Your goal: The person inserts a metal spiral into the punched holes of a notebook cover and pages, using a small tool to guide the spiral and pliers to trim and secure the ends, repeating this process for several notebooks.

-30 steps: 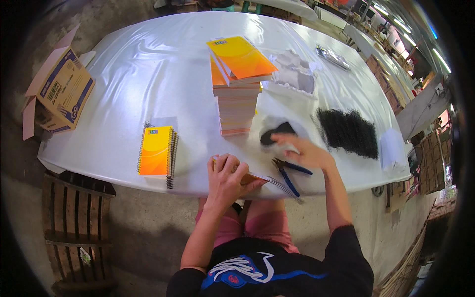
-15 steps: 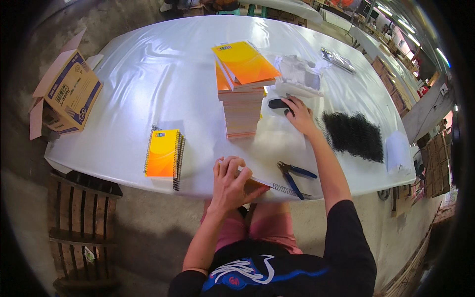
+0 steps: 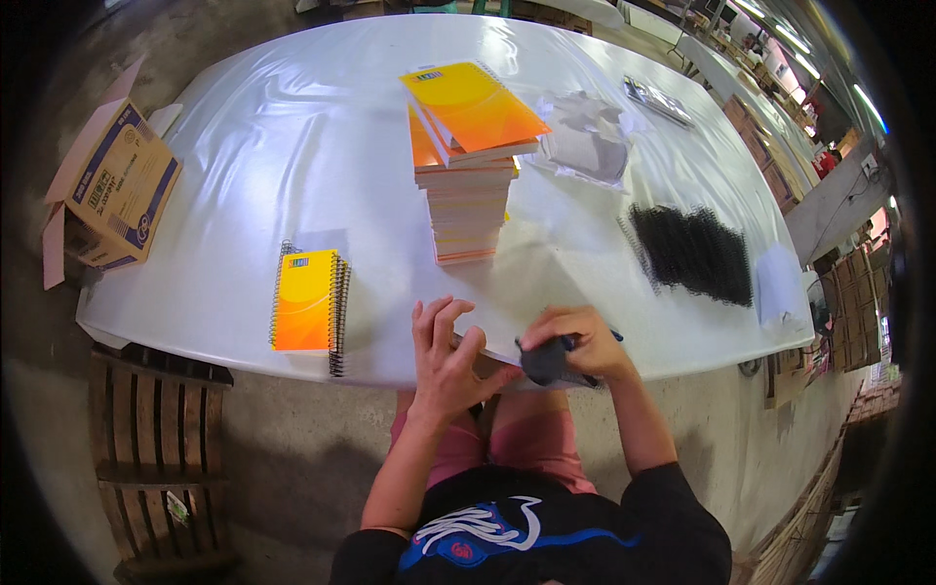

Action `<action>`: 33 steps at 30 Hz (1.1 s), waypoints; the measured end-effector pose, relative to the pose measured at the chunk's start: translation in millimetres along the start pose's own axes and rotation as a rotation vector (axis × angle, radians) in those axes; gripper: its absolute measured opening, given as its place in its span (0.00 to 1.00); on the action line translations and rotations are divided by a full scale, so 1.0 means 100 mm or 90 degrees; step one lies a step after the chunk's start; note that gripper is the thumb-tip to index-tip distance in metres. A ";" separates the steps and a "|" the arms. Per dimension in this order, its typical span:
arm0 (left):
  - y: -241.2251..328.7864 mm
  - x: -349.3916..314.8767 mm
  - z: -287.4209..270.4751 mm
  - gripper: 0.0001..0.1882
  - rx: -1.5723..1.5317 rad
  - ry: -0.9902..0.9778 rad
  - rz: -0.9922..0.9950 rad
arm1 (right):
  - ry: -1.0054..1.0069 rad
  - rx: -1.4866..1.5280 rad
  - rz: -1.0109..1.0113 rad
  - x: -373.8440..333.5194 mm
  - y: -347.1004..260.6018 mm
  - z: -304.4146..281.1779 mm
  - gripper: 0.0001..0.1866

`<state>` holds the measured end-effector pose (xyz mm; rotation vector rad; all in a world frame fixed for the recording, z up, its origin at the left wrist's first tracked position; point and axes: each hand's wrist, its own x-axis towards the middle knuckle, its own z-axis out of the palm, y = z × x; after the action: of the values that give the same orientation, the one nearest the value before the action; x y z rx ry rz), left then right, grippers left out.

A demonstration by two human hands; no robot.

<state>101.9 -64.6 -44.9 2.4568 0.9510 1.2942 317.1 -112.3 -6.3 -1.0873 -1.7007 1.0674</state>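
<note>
At the near edge of the table, my left hand [image 3: 447, 356] is closed around a small notebook [image 3: 490, 368], its fingers on top and thumb below. My right hand [image 3: 585, 336] grips a dark rounded object [image 3: 543, 362], its exact kind unclear, right at the notebook's right end. The spiral coil there is hidden behind that hand. Blue-handled cutting pliers [image 3: 616, 335] lie mostly covered by my right hand. Beyond my hands rises a tall stack of unbound notebooks [image 3: 466, 219] with yellow-orange covers. To the left lie spiral-bound notebooks [image 3: 307, 297], one on another.
A heap of black spiral coils [image 3: 689, 253] lies on the right, beside white plastic [image 3: 778, 283]. Crumpled clear wrapping [image 3: 583, 136] sits behind the stack, a flat packet [image 3: 660, 101] farther off. An open carton [image 3: 122, 185] stands far left; a slatted wooden seat [image 3: 161, 419] is below.
My right hand has taken the dark object from beside the stack and brought it toward me to the notebook's end. My left hand keeps its hold. The view has shifted slightly.
</note>
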 end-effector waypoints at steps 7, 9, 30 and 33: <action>0.00 0.05 -0.01 0.27 -0.021 -0.018 -0.010 | 0.027 -0.100 0.050 0.05 -0.10 -0.06 0.16; 0.00 0.06 0.00 0.26 -0.030 -0.024 -0.009 | 0.037 -0.063 0.013 0.08 -0.11 -0.07 0.16; -0.22 0.06 0.06 0.31 -0.262 0.015 -0.129 | 0.152 -0.082 0.013 0.33 -0.11 0.14 0.12; -0.25 0.07 0.07 0.35 -0.343 0.033 -0.189 | 0.056 -0.188 -0.067 0.39 -0.09 0.28 0.13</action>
<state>98.6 -40.4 -55.8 1.8122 0.8067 1.3036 277.6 -84.2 1.8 -1.1926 -1.8619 0.7066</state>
